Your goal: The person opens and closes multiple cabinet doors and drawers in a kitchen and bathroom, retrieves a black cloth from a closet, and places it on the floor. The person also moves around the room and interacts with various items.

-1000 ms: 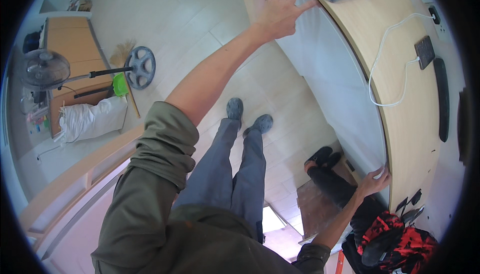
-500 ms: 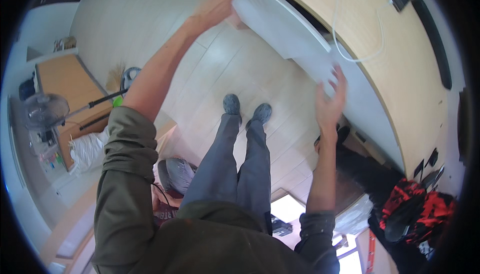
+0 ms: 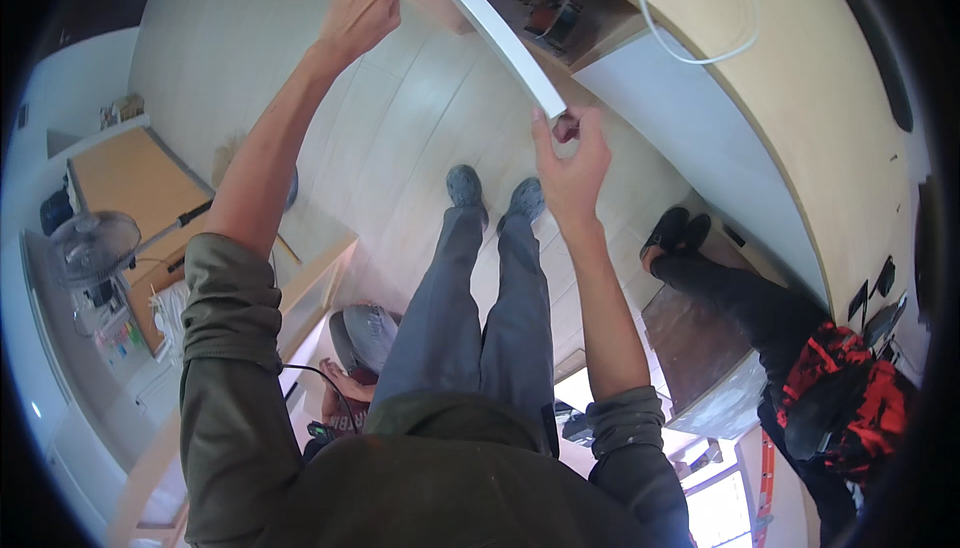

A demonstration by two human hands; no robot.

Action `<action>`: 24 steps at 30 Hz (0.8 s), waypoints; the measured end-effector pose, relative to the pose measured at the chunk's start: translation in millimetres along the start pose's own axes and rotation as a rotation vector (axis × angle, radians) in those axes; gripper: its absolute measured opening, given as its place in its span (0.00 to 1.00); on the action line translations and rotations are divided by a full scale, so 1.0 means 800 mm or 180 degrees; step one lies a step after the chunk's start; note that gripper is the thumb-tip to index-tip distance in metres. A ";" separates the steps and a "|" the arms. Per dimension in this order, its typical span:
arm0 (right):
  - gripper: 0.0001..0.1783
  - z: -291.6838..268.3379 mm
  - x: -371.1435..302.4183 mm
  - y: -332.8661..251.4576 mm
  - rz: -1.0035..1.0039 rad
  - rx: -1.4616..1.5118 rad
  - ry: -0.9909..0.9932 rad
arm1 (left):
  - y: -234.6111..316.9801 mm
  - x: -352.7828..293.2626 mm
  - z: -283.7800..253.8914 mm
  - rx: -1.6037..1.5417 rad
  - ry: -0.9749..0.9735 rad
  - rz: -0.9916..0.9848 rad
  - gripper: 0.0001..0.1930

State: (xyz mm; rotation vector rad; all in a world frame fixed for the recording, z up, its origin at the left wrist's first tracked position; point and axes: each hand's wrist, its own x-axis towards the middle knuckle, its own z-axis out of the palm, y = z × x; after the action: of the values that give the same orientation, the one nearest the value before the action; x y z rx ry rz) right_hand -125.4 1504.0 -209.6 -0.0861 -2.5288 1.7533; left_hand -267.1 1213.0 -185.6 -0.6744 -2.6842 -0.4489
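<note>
White panel [image 3: 500, 38] is coming away from the desk [image 3: 790, 108], baring the compartment [image 3: 612, 36], left hand [image 3: 360, 10] gripping its far end, right hand [image 3: 577, 170] pinching the near one.

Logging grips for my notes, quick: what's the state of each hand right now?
Left hand: fingers at the far end of the long, thin white panel; grip can't be told.
Right hand: closed, holding the panel's near end.
</note>
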 end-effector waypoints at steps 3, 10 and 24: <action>0.14 0.025 -0.028 -0.007 -0.0128 -0.0045 -0.0140 | -0.003 -0.014 -0.002 0.0025 0.0038 -0.0055 0.34; 0.16 0.057 -0.052 -0.009 -0.0582 -0.0564 -0.0563 | -0.016 -0.039 0.003 -0.0026 0.0362 -0.0066 0.28; 0.15 0.008 0.000 -0.007 -0.0506 -0.1317 -0.0294 | 0.094 -0.325 0.067 -0.0838 0.0092 -0.2799 0.31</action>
State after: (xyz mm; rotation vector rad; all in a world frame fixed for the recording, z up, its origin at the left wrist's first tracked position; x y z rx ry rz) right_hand -126.1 1496.1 -206.4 0.1755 -2.8340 1.1858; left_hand -26.0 1193.8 -319.2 0.5087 -2.7861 -1.0130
